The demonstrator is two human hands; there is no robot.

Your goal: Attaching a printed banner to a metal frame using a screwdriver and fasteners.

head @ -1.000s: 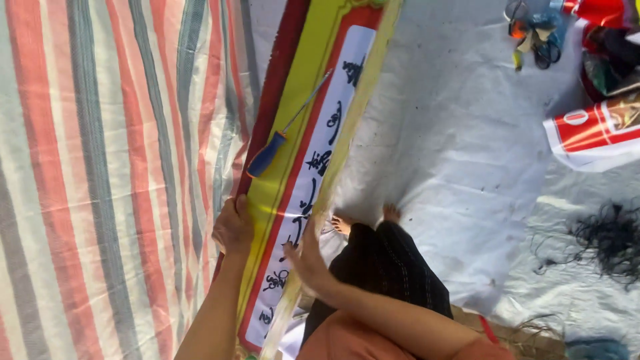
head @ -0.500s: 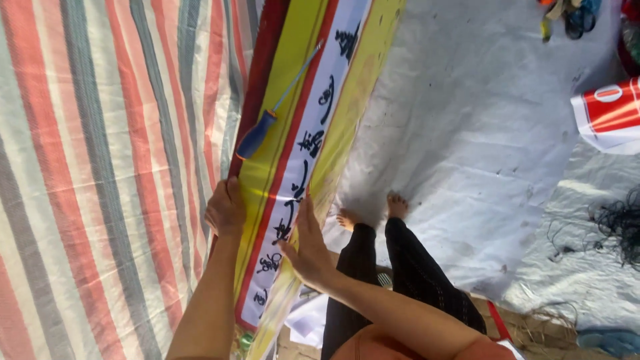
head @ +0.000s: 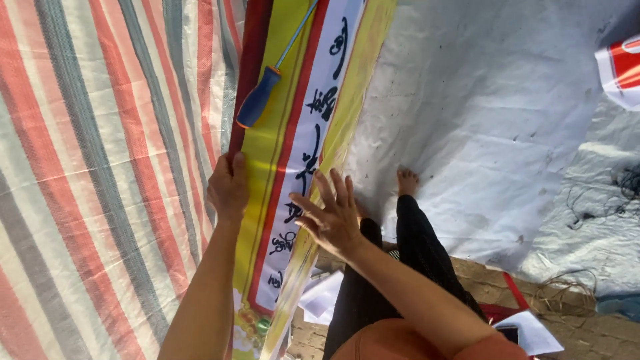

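Note:
A long yellow banner (head: 270, 153) with a red border and a white strip of black brush characters lies along the ground. My left hand (head: 229, 187) grips its dark red left edge, fingers curled over it. My right hand (head: 331, 213) is flat on the banner's right side, fingers spread, holding nothing. A screwdriver with a blue handle (head: 259, 97) lies on the yellow band, above my left hand.
A red, white and grey striped tarp (head: 100, 167) covers the left. A white sheet (head: 493, 120) spreads to the right, with my bare foot (head: 407, 181) at its edge. White papers (head: 323, 297) lie on brick paving below. A red and white package (head: 620, 67) sits at far right.
The view has closed in on the banner. My left hand has slid up along the red edge. My right hand has spread flat on the banner's right side.

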